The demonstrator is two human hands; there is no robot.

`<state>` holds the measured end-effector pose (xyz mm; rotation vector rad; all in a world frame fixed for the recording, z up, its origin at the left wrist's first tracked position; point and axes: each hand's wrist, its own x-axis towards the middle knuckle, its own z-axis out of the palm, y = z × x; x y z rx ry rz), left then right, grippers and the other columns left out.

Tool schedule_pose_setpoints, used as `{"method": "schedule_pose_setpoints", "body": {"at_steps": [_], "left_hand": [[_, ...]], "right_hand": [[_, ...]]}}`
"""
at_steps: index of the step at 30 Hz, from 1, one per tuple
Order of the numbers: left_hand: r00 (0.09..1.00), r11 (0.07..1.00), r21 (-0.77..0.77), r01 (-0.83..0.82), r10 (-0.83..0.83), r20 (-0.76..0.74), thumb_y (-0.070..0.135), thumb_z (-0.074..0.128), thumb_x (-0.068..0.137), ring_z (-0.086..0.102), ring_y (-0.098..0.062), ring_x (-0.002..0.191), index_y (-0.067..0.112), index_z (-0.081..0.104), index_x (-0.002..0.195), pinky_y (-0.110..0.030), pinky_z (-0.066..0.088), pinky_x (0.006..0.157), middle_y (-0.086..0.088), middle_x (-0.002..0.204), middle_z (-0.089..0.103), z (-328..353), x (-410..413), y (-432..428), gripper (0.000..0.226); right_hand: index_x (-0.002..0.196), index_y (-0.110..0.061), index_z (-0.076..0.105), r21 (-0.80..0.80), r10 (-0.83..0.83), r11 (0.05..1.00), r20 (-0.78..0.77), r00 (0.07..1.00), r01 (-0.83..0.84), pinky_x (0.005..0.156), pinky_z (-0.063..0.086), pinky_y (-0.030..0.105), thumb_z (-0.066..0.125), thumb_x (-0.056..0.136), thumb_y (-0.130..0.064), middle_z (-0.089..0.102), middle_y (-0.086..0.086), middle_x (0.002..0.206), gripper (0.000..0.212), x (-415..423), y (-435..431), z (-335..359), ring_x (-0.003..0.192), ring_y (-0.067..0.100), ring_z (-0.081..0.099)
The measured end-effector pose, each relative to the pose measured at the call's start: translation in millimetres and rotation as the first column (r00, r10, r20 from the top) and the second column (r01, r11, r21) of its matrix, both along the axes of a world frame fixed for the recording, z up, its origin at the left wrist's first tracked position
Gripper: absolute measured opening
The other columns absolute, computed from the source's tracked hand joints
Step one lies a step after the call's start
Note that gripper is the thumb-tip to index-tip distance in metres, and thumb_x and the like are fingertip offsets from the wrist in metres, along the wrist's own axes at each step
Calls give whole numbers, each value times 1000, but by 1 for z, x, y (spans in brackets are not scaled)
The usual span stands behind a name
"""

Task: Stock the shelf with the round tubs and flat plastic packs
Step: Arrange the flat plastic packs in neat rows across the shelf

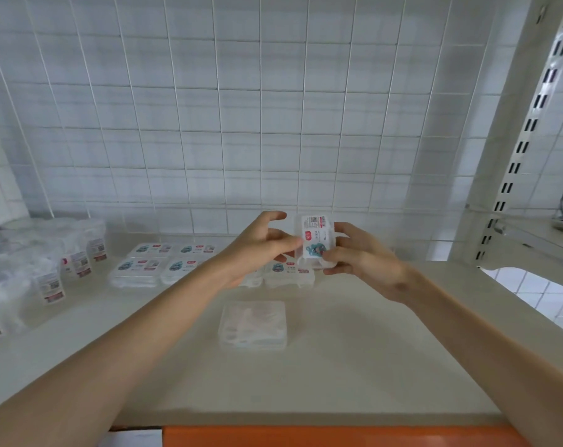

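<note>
1. The round tubs (pixel 76 253), wrapped in clear film, stand at nine o'clock from the hands, on the shelf (pixel 354 366).
2. Two rows of flat packs (pixel 164 262) lie label-up, their long axes running nine to three.
3. The left hand (pixel 260 250) has its fingers curled and spread, with the thumb at the left edge of the held pack (pixel 315 241). I cannot tell whether it actually grips.
4. A loose pack (pixel 253 324) lies flat at six o'clock, near the hands.
5. The held pack stands on end, its long axis twelve to six, above the front row's right end.
6. The right hand (pixel 360 256) pinches the pack's right edge and is the surer carrier. Laying the pack down probably means turning it a quarter and lowering it towards six o'clock.
</note>
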<state>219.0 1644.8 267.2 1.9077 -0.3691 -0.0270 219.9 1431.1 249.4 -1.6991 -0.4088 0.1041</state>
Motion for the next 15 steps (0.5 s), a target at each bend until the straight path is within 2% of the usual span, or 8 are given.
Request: {"method": "schedule_pose_setpoints", "body": {"at_steps": [2,4,6,7,9,11,13,15], "left_hand": [[1000,999,-23,-23,23,16,25,64,94,66,-10,83,22,43,133,-21,50,78,5,95,72,1,1,2,44],[999,999,-39,-33,35,40,21,60,96,66,-13,86,22,49,130,-29,52,83,1,98,73,2,3,4,35],[997,999,-20,-45,46,57,19,55,99,64,-12,90,26,56,127,-26,49,78,0,103,72,3,4,5,29],[997,999,-7,-52,52,56,19,53,100,63,-11,92,29,58,126,-24,47,76,1,105,71,3,4,5,29],[998,999,7,-46,45,48,19,50,102,63,-13,97,32,62,124,-26,48,79,3,109,70,1,5,5,28],[999,1000,15,-23,22,47,21,49,103,64,-14,102,33,65,122,-30,49,85,7,112,70,0,4,4,28],[999,1000,28,11,-12,37,20,48,103,66,-12,101,31,66,121,-24,51,83,9,112,71,-1,2,2,28],[999,998,58,35,-37,27,20,48,103,67,-6,94,29,68,118,-14,51,73,9,108,72,-2,2,1,27]], "right_hand": [[136,-17,46,-62,-14,998,65,998,18,89,55,36,71,87,-5,69,11,115,56,1,1,0,106,25,67],[140,-26,40,-193,-80,972,252,964,131,91,52,27,84,76,-14,60,-2,127,78,3,0,-1,112,13,62],[143,-40,28,-329,-79,904,499,863,273,93,45,14,91,65,-27,39,-16,142,101,1,-4,1,121,-4,48],[144,-43,26,-363,-57,874,585,809,324,95,42,11,92,63,-30,33,-18,146,105,1,-7,3,124,-7,43],[142,-41,38,-400,-10,837,672,740,374,100,40,19,90,65,-32,29,-18,152,93,1,-12,6,131,-4,38],[132,-37,52,-449,48,801,707,706,396,106,39,29,88,66,-37,33,-15,153,75,3,-12,6,138,3,35],[126,-38,58,-477,75,787,703,707,392,108,36,27,86,67,-42,42,-16,147,65,2,-7,2,136,2,38],[123,-37,61,-483,79,789,694,716,381,103,34,19,86,67,-44,50,-20,136,61,0,-2,0,127,-2,43]]}}
